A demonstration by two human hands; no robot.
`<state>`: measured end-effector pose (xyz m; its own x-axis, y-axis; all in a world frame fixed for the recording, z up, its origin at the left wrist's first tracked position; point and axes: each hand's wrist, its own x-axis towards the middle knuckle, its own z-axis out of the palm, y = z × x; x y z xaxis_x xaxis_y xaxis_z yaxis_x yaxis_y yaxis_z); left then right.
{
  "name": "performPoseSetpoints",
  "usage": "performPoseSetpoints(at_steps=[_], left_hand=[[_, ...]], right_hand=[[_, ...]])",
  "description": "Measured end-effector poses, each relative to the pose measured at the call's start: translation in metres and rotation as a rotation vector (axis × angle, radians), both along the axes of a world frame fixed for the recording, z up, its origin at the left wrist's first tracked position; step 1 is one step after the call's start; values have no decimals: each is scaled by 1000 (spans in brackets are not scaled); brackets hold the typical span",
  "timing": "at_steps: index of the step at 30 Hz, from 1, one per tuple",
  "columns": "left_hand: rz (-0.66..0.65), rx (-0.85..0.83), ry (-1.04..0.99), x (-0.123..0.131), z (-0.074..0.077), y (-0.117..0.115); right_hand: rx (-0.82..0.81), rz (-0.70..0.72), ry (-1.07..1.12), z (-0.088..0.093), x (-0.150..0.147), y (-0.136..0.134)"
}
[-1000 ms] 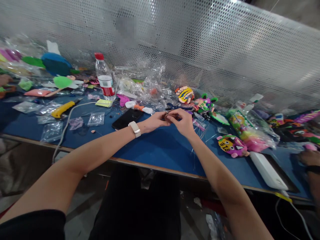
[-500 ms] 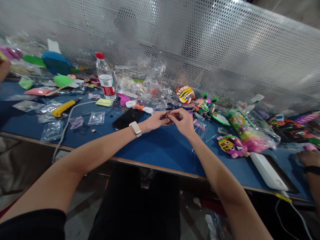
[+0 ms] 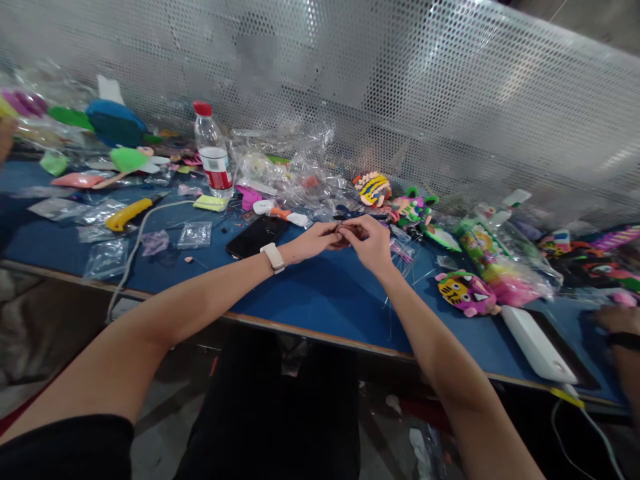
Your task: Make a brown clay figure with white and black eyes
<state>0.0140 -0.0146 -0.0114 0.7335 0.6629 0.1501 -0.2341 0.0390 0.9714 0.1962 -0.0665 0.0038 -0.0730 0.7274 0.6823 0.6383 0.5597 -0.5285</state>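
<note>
My left hand [image 3: 314,240] and my right hand [image 3: 369,244] meet fingertip to fingertip over the blue table [image 3: 310,293]. Both pinch one small dark object [image 3: 342,233] between them; it is too small to name. A white band [image 3: 273,257] sits on my left wrist. A black phone [image 3: 256,236] lies flat just left of my left hand. Thin clear strands and a small clear bag [image 3: 403,251] lie beside my right hand.
A water bottle with a red cap [image 3: 213,156] stands at the back. A yellow cutter [image 3: 128,213], clear bags [image 3: 195,234], colourful foam animal figures [image 3: 466,292] and a white box [image 3: 536,343] lie around. Another person's hand [image 3: 615,320] rests at the far right. A perforated metal screen [image 3: 450,100] backs the table.
My hands have stayed together on the small object, with only slight finger shifts. The view has drifted a little.
</note>
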Motion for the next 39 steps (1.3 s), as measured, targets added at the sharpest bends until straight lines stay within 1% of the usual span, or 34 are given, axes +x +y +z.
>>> performPoseSetpoints(at_steps=[3, 7, 13, 20, 28, 35, 39], left_hand=[[-11, -63, -12, 0, -1, 1], [-5, -65, -17, 0, -2, 3], [-11, -16, -19, 1, -5, 4], [-14, 111, -11, 1, -6, 5], [0, 119, -1, 2, -8, 4], [28, 203, 23, 2, -8, 5], [36, 203, 18, 3, -8, 3]], right_hand=[[37, -13, -29, 3, -1, -1], [77, -36, -30, 5, -2, -1], [57, -38, -18, 4, -1, 0], [36, -26, 11, 0, 0, 2], [20, -17, 18, 0, 0, 1], [-66, -5, 134, -3, -2, 2], [-83, -9, 201, -4, -4, 2]])
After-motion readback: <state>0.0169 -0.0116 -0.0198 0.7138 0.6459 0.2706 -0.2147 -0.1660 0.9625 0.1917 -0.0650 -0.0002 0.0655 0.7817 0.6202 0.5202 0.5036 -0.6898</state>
